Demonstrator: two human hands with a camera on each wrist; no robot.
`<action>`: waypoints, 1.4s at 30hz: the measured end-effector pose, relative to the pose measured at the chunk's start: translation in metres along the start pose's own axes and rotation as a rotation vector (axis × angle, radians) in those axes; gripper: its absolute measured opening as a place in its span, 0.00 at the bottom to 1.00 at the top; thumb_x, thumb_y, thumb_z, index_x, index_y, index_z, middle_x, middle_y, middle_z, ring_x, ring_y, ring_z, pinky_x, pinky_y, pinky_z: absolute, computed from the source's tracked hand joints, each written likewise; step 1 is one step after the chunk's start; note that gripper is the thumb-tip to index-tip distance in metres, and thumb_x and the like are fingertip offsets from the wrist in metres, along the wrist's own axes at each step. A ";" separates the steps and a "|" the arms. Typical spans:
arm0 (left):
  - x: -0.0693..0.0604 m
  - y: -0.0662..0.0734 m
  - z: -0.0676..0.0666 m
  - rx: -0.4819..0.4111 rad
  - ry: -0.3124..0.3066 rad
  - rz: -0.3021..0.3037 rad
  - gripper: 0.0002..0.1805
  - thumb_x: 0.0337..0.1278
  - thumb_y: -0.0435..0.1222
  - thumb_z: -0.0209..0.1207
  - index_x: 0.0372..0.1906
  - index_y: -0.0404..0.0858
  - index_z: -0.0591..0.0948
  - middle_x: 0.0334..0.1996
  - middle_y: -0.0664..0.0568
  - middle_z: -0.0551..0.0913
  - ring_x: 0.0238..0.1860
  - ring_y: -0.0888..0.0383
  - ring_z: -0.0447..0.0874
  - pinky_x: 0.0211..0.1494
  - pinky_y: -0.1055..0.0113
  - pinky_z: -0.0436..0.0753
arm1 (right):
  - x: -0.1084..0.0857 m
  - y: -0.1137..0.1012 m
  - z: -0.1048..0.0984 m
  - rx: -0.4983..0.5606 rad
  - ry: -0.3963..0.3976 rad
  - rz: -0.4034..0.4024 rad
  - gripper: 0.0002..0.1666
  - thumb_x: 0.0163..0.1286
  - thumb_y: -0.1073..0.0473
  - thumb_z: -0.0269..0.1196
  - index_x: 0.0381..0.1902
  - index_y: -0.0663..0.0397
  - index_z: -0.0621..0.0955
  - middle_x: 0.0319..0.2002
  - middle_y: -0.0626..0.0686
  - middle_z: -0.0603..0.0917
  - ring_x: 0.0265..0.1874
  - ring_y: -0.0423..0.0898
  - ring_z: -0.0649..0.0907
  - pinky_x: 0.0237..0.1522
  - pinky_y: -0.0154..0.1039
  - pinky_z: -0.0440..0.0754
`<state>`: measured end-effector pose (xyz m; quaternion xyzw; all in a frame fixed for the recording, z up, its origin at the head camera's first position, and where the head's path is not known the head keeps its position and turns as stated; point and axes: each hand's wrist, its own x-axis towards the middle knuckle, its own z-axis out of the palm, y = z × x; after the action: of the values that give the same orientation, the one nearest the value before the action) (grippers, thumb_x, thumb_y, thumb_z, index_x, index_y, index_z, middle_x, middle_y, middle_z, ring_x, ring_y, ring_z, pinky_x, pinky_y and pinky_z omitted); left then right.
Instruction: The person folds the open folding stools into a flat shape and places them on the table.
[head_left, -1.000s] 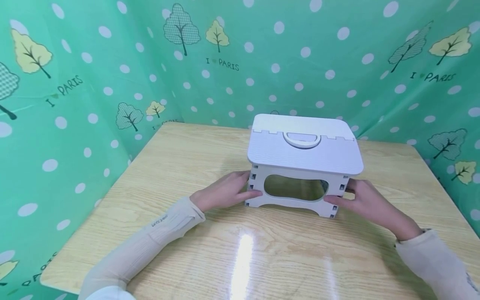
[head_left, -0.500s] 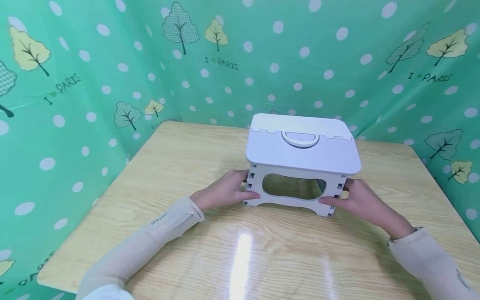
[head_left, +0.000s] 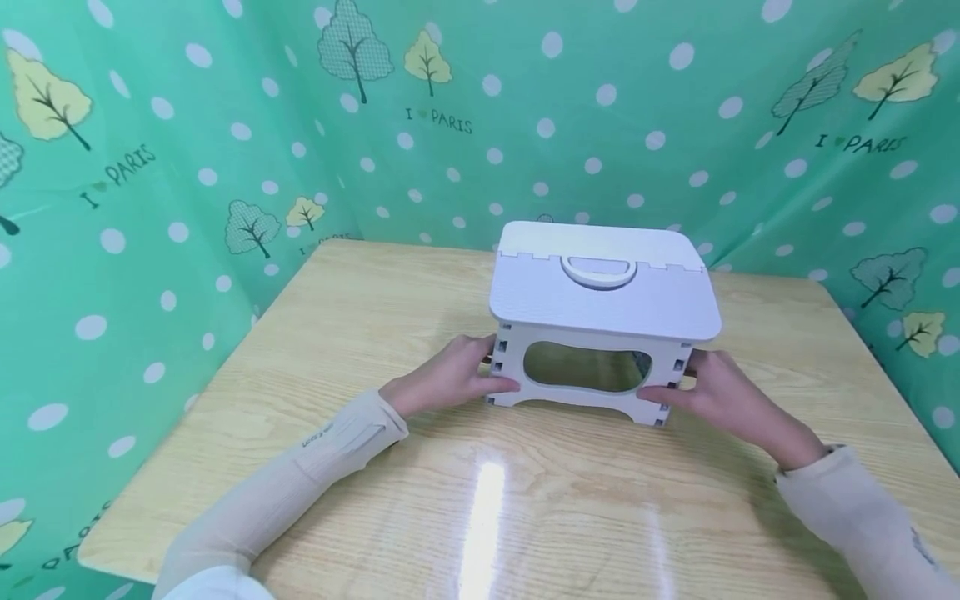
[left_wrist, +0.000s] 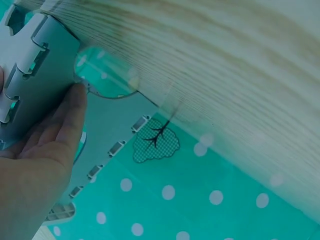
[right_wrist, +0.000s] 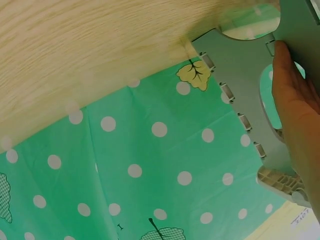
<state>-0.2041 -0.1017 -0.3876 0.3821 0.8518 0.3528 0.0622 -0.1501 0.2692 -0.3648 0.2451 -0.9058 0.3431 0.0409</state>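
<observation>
A white folding step stool stands unfolded and upright on the wooden table, a curved carry handle set into its top. My left hand grips the stool's left leg side, thumb across the front panel and fingers behind the side. On the opposite side, my right hand holds the leg in the same way, its thumb beside the oval cut-out. In the left wrist view, the left hand's fingers lie along the side panel. The right wrist view shows the right hand's fingers against the stool's other side.
The light wooden table reaches beyond the stool on both sides and in front. A green polka-dot curtain printed with trees hangs close behind the table's back edge and along its left.
The stool stays upright in about the same place, with both hands still on it. My right thumb has slid slightly left across the front panel, and the head view has shifted a little.
</observation>
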 end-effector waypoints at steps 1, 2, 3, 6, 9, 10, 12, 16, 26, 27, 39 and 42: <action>0.000 0.000 0.000 0.005 0.003 -0.002 0.29 0.61 0.53 0.65 0.61 0.43 0.75 0.47 0.57 0.86 0.42 0.69 0.85 0.40 0.73 0.84 | 0.000 0.000 0.000 0.005 -0.002 0.014 0.42 0.57 0.54 0.77 0.66 0.50 0.69 0.49 0.54 0.85 0.44 0.39 0.84 0.38 0.38 0.86; 0.000 0.000 0.000 0.009 0.006 -0.003 0.29 0.61 0.53 0.65 0.62 0.44 0.75 0.47 0.57 0.86 0.41 0.69 0.85 0.40 0.74 0.84 | 0.001 0.000 0.001 0.010 -0.003 0.026 0.42 0.57 0.54 0.77 0.65 0.51 0.70 0.48 0.54 0.85 0.43 0.40 0.85 0.38 0.37 0.86; -0.001 0.001 -0.001 0.013 0.009 -0.004 0.30 0.60 0.53 0.66 0.62 0.44 0.75 0.47 0.57 0.86 0.41 0.69 0.85 0.40 0.74 0.84 | 0.001 0.000 0.001 0.015 -0.004 0.037 0.41 0.56 0.53 0.77 0.64 0.51 0.70 0.47 0.54 0.86 0.43 0.41 0.85 0.37 0.37 0.86; -0.001 0.001 -0.001 0.013 0.016 -0.002 0.30 0.59 0.53 0.67 0.62 0.44 0.74 0.46 0.58 0.87 0.41 0.70 0.85 0.41 0.74 0.84 | 0.001 0.000 0.002 0.021 -0.008 0.056 0.39 0.57 0.52 0.77 0.62 0.52 0.72 0.44 0.54 0.87 0.41 0.43 0.86 0.35 0.36 0.86; -0.001 0.001 -0.002 0.001 0.017 0.000 0.30 0.58 0.53 0.67 0.62 0.44 0.75 0.46 0.58 0.87 0.42 0.69 0.85 0.41 0.73 0.84 | 0.000 0.000 0.002 0.004 -0.004 0.054 0.37 0.57 0.51 0.77 0.61 0.53 0.73 0.43 0.52 0.87 0.41 0.44 0.86 0.35 0.36 0.86; -0.001 0.001 -0.002 -0.001 0.017 -0.001 0.30 0.58 0.52 0.68 0.61 0.45 0.75 0.46 0.59 0.87 0.42 0.69 0.85 0.42 0.73 0.84 | 0.000 0.000 0.003 -0.003 -0.005 0.055 0.36 0.58 0.51 0.76 0.60 0.53 0.73 0.43 0.52 0.87 0.41 0.44 0.86 0.35 0.36 0.86; -0.001 0.001 -0.003 -0.002 0.015 -0.006 0.29 0.57 0.52 0.68 0.60 0.45 0.76 0.45 0.59 0.87 0.42 0.68 0.85 0.42 0.73 0.84 | 0.000 0.001 0.003 -0.012 -0.005 0.049 0.36 0.59 0.51 0.76 0.61 0.52 0.73 0.44 0.52 0.87 0.42 0.44 0.86 0.37 0.37 0.86; -0.002 0.001 -0.004 -0.004 0.003 -0.014 0.27 0.56 0.52 0.69 0.58 0.45 0.78 0.43 0.61 0.87 0.42 0.67 0.85 0.42 0.73 0.84 | -0.002 0.001 0.003 0.002 -0.008 0.026 0.35 0.60 0.53 0.75 0.62 0.51 0.73 0.46 0.53 0.87 0.44 0.40 0.85 0.40 0.38 0.86; -0.001 -0.002 -0.004 -0.028 -0.010 0.014 0.26 0.56 0.52 0.69 0.56 0.45 0.79 0.41 0.62 0.87 0.41 0.65 0.86 0.41 0.72 0.84 | -0.002 0.002 0.003 0.058 -0.029 0.016 0.36 0.61 0.55 0.74 0.65 0.52 0.71 0.48 0.54 0.86 0.45 0.37 0.84 0.41 0.37 0.85; -0.001 -0.002 -0.004 -0.032 -0.011 0.014 0.26 0.56 0.52 0.69 0.56 0.45 0.79 0.41 0.62 0.87 0.40 0.64 0.86 0.41 0.72 0.85 | -0.001 0.003 0.003 0.061 -0.030 0.017 0.37 0.61 0.55 0.74 0.65 0.52 0.71 0.48 0.54 0.86 0.45 0.37 0.84 0.41 0.37 0.85; -0.001 -0.002 -0.002 -0.034 -0.023 0.035 0.25 0.56 0.49 0.70 0.56 0.43 0.79 0.42 0.60 0.88 0.41 0.63 0.86 0.43 0.72 0.84 | -0.002 0.004 0.001 0.094 -0.046 -0.021 0.44 0.61 0.58 0.74 0.71 0.50 0.65 0.57 0.56 0.79 0.51 0.45 0.82 0.44 0.37 0.85; -0.001 -0.001 -0.003 -0.035 -0.027 0.031 0.26 0.57 0.49 0.70 0.57 0.43 0.79 0.43 0.60 0.88 0.42 0.64 0.86 0.43 0.72 0.84 | -0.002 0.005 0.001 0.108 -0.053 -0.032 0.45 0.62 0.59 0.73 0.72 0.50 0.64 0.58 0.56 0.78 0.51 0.46 0.81 0.43 0.36 0.85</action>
<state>-0.2051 -0.1046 -0.3866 0.3990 0.8386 0.3633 0.0750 -0.1511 0.2727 -0.3691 0.2706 -0.8827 0.3840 0.0092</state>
